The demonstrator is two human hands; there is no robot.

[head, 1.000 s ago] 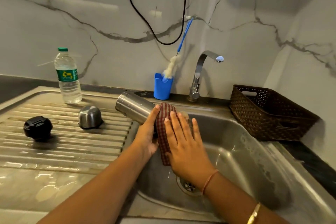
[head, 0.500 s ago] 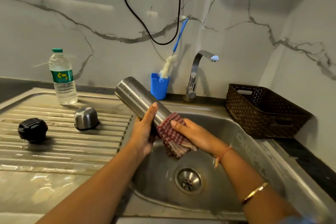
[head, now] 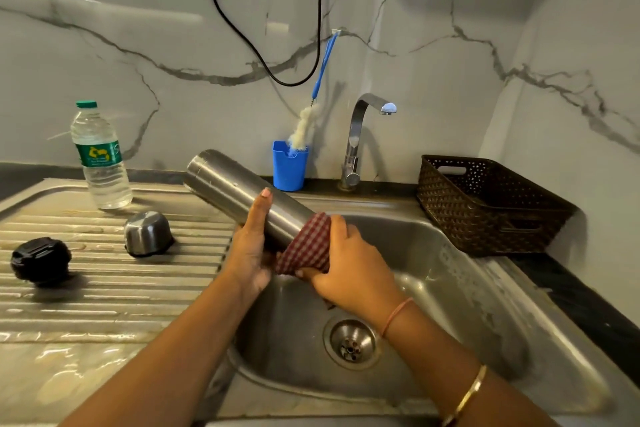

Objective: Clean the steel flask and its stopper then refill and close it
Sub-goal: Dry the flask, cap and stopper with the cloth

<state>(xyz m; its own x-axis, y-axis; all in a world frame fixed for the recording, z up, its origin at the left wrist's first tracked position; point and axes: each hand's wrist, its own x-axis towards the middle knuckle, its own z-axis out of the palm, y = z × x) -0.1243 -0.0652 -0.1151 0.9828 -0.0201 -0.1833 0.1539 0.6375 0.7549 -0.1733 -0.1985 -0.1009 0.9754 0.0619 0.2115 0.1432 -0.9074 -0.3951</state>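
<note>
Over sink [head: 450, 288]: left hand [head: 249, 250] grips flask [head: 239, 194], tilted up-left; right hand [head: 346, 267] clasps cloth [head: 306, 243] round lower end.

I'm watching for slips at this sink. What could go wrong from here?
1. The steel flask is tilted above the edge of the sink, gripped by the left hand while the right hand wraps the checked cloth round its lower end; a hard wipe might slide it out of the grip.
2. Its upper end points toward the water bottle standing on the drainboard; a swing could perhaps topple it.
</note>
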